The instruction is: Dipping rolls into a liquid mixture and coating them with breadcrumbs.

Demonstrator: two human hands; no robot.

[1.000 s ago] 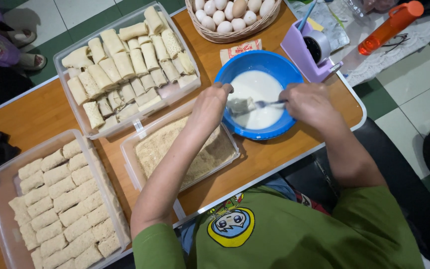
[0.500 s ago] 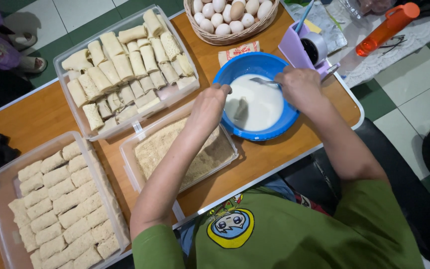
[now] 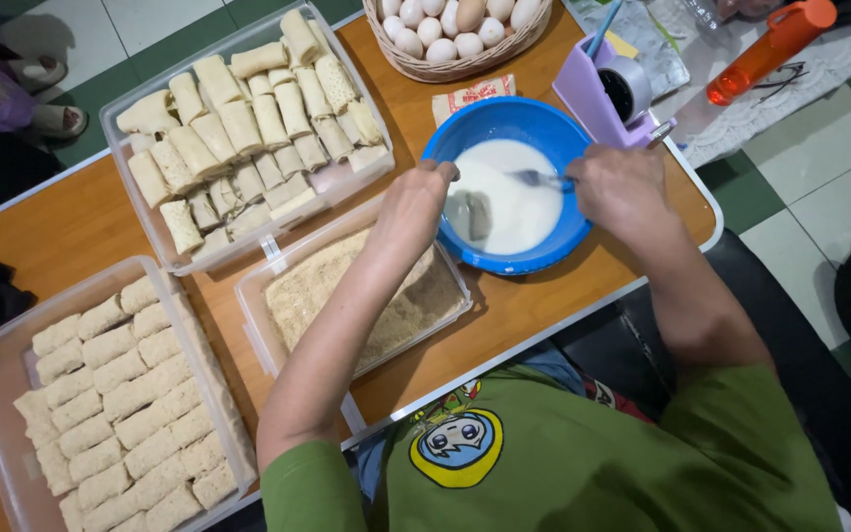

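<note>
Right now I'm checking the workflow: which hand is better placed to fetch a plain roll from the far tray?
Left. The left hand rests at the blue bowl's rim beside that tray; the right hand holds the fork.

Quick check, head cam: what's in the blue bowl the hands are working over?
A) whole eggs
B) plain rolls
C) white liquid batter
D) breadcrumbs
C: the blue bowl holds a smooth white liquid; the right hand holds a utensil in it, and the left hand rests at its rim. The crumbs are in a separate clear tub and the eggs in a basket.
</note>
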